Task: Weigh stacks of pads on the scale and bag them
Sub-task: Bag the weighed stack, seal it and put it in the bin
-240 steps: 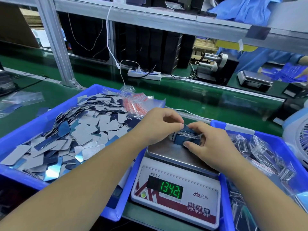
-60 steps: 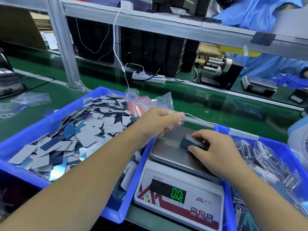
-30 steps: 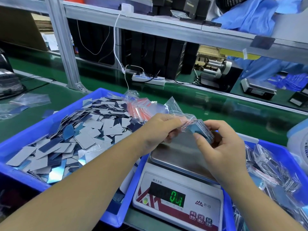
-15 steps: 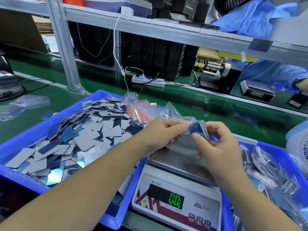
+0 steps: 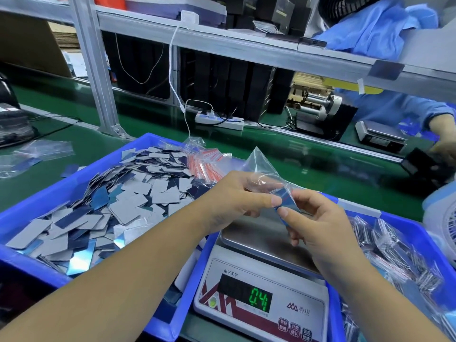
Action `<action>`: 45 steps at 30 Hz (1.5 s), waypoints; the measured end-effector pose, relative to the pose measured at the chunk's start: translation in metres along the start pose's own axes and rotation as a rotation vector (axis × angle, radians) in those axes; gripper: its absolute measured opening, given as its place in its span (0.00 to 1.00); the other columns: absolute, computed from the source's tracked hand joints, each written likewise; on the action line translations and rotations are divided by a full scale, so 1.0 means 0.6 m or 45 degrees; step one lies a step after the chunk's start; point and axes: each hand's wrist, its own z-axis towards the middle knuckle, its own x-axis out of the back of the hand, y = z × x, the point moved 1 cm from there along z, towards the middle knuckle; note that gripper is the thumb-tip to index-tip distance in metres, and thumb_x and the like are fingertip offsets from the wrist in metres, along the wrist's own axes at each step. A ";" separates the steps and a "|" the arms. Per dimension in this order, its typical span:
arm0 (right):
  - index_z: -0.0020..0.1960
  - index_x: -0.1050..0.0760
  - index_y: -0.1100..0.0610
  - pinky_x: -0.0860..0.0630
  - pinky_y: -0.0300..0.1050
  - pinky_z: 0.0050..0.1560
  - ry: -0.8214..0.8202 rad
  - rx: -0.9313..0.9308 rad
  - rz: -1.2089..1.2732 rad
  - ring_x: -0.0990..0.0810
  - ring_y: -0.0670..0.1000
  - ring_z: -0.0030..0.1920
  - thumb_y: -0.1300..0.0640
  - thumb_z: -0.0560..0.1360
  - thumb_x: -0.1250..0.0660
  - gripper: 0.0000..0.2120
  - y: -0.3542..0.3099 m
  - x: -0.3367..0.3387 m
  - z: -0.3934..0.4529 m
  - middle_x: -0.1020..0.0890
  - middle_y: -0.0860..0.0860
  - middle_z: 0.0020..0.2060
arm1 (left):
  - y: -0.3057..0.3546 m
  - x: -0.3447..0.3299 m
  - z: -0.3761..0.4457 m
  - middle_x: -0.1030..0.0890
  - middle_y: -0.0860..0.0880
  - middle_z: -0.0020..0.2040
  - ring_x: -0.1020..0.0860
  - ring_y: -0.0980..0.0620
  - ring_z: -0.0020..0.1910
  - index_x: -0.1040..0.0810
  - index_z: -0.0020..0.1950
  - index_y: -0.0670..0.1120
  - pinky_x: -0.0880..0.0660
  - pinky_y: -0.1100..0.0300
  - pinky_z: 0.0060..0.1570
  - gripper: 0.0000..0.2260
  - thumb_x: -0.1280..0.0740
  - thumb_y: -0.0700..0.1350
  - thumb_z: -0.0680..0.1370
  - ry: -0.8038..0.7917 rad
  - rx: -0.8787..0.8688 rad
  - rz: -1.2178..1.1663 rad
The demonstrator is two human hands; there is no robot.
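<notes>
Now my left hand (image 5: 237, 198) pinches the clear bag (image 5: 261, 176) open above the scale (image 5: 264, 287), so my right hand (image 5: 318, 223), fingers gripping the stack of pads (image 5: 286, 202), can slide it inside.

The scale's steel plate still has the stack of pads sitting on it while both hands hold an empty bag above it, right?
Not quite. The head view shows the scale plate bare; the stack of pads is up in both hands, going into the bag.
</notes>
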 end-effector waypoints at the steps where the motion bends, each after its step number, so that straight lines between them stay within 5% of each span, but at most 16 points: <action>1: 0.45 0.18 0.44 0.28 0.43 0.25 0.003 -0.007 0.006 0.29 0.50 0.25 0.65 0.73 0.27 0.15 -0.001 -0.001 0.000 0.18 0.46 0.34 | 0.000 0.000 0.000 0.15 0.49 0.45 0.23 0.59 0.35 0.14 0.52 0.50 0.28 0.65 0.34 0.12 0.25 0.42 0.69 0.001 -0.007 -0.001; 9: 0.50 0.23 0.54 0.29 0.44 0.23 0.053 -0.030 0.031 0.27 0.50 0.25 0.56 0.65 0.21 0.16 -0.006 0.003 -0.002 0.16 0.52 0.38 | 0.000 -0.002 -0.003 0.17 0.55 0.40 0.21 0.58 0.41 0.15 0.43 0.49 0.23 0.62 0.38 0.05 0.23 0.42 0.69 -0.016 0.093 0.050; 14: 0.50 0.21 0.52 0.24 0.44 0.31 -0.010 -0.065 0.112 0.22 0.51 0.31 0.61 0.66 0.23 0.14 0.002 0.005 0.002 0.17 0.52 0.45 | 0.000 0.002 0.000 0.16 0.54 0.40 0.19 0.58 0.39 0.15 0.42 0.48 0.24 0.64 0.36 0.07 0.26 0.37 0.75 0.091 0.065 -0.085; 20: 0.40 0.19 0.50 0.23 0.44 0.31 0.033 -0.006 0.151 0.24 0.52 0.29 0.69 0.75 0.31 0.15 0.010 0.010 0.008 0.20 0.55 0.34 | 0.003 0.005 0.007 0.16 0.52 0.42 0.18 0.57 0.39 0.14 0.41 0.47 0.23 0.64 0.35 0.05 0.24 0.40 0.68 0.178 -0.037 -0.316; 23: 0.38 0.18 0.52 0.24 0.43 0.30 0.020 0.017 0.234 0.23 0.52 0.28 0.70 0.75 0.32 0.15 0.006 0.004 0.005 0.19 0.57 0.34 | -0.006 -0.005 0.004 0.15 0.50 0.43 0.18 0.56 0.39 0.15 0.46 0.46 0.23 0.64 0.37 0.08 0.25 0.38 0.69 0.068 -0.022 -0.241; 27: 0.39 0.17 0.54 0.23 0.42 0.30 0.073 0.005 0.311 0.22 0.54 0.29 0.66 0.72 0.29 0.09 0.005 -0.005 0.000 0.19 0.56 0.33 | -0.013 -0.020 0.001 0.15 0.49 0.40 0.18 0.54 0.39 0.20 0.52 0.37 0.22 0.62 0.37 0.12 0.24 0.35 0.70 0.004 0.013 -0.262; 32: 0.42 0.15 0.55 0.23 0.41 0.33 0.052 -0.003 0.381 0.22 0.52 0.31 0.55 0.70 0.29 0.05 -0.003 -0.007 -0.004 0.19 0.55 0.32 | -0.012 -0.025 0.002 0.15 0.48 0.43 0.18 0.53 0.42 0.15 0.49 0.45 0.22 0.62 0.40 0.09 0.25 0.33 0.72 0.028 -0.032 -0.226; 39: 0.44 0.17 0.50 0.24 0.38 0.35 0.092 0.082 -0.030 0.22 0.49 0.31 0.59 0.75 0.27 0.05 -0.001 0.003 -0.001 0.18 0.52 0.30 | -0.014 -0.023 0.004 0.16 0.50 0.40 0.21 0.56 0.39 0.16 0.52 0.41 0.24 0.61 0.38 0.10 0.23 0.37 0.72 0.119 -0.078 0.093; 45: 0.40 0.18 0.48 0.26 0.36 0.33 0.252 0.159 -0.183 0.23 0.45 0.29 0.60 0.75 0.27 0.08 0.003 0.014 0.005 0.19 0.50 0.29 | -0.009 -0.021 0.000 0.14 0.50 0.45 0.17 0.54 0.43 0.14 0.50 0.55 0.19 0.57 0.48 0.14 0.27 0.35 0.74 0.019 -0.095 -0.069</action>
